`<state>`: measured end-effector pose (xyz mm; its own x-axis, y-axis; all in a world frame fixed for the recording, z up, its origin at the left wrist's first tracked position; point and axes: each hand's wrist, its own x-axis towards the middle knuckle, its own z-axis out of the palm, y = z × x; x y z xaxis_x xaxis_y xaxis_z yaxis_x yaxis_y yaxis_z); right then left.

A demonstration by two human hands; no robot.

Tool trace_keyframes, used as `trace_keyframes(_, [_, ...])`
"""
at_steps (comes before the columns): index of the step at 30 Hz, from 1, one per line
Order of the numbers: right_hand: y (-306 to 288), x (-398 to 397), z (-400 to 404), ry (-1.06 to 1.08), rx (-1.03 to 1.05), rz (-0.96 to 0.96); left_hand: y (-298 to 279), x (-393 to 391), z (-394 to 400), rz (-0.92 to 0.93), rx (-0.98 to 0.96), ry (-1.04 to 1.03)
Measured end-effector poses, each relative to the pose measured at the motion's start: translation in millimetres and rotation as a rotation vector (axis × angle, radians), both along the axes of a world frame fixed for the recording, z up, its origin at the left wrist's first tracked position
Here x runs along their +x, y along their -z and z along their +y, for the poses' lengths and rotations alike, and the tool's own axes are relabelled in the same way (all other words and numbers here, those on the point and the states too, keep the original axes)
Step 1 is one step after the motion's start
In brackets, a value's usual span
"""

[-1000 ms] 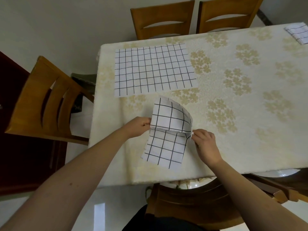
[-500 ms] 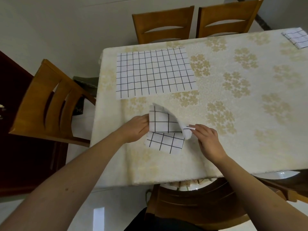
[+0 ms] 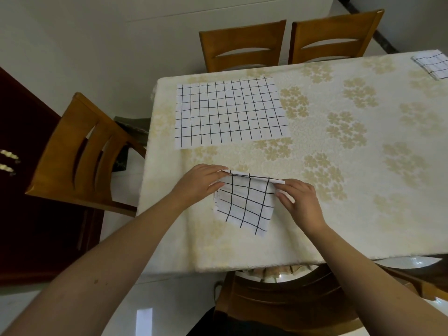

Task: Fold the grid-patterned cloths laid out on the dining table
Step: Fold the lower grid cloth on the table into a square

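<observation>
Pinching the top fold of a half-folded grid cloth (image 3: 244, 202), both hands work near the front edge of the dining table (image 3: 363, 214), which serves as the landmark for everything else. Left of the table stands a wooden chair (image 3: 80, 151), close to its corner. On the table's far-left part lies an unfolded grid cloth (image 3: 230, 112), spread flat and well apart from the hands, probably waiting its turn. The left hand (image 3: 198, 183) grips the folded cloth's upper left corner, fingers curled over the edge, seemingly to keep the layers lined up. The right hand (image 3: 300, 202) pinches the upper right corner with thumb and fingers for the same reason. The cloth's lower edge hangs slanted, its layers not quite square, so the fold looks unfinished. At the table's far-right corner sits a small folded cloth (image 3: 434, 64), likely already done. Bare tablecloth to the right of the hands leaves ample room to set the bundle down and slide it aside
</observation>
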<state>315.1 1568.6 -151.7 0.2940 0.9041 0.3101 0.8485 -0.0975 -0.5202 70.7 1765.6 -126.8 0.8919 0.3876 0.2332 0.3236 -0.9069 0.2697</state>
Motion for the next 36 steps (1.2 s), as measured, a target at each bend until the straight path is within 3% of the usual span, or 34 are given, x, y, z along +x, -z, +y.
trace_keyframes(3, [-17.8,-7.2,3.9,0.039,0.044,0.227,-12.1,1.5,-9.6,-0.183,-0.281,-0.185])
trace_keyframes(8, [-39.6,-16.2,9.0,0.136,0.037,0.661,-25.2,7.1,-17.2,-0.308,-0.774,-0.424])
trace_keyframes(13, [-47.9,-15.1,15.2,0.145,-0.001,0.898,-33.9,8.5,-17.6,-0.346,-0.951,-0.448])
trace_keyframes(21, [-57.0,-21.8,21.0,0.171,-0.051,0.912,-41.7,4.2,-17.6,-0.218,-0.933,-0.430])
trace_keyframes(32, [-65.6,-31.9,28.1,0.073,-0.039,0.895,-66.6,34.0,-25.9,0.143,-0.427,-0.186])
trace_keyframes(36, [-66.6,-35.7,33.3,0.026,-0.023,0.900,-69.3,55.4,-31.1,0.184,-0.398,-0.151])
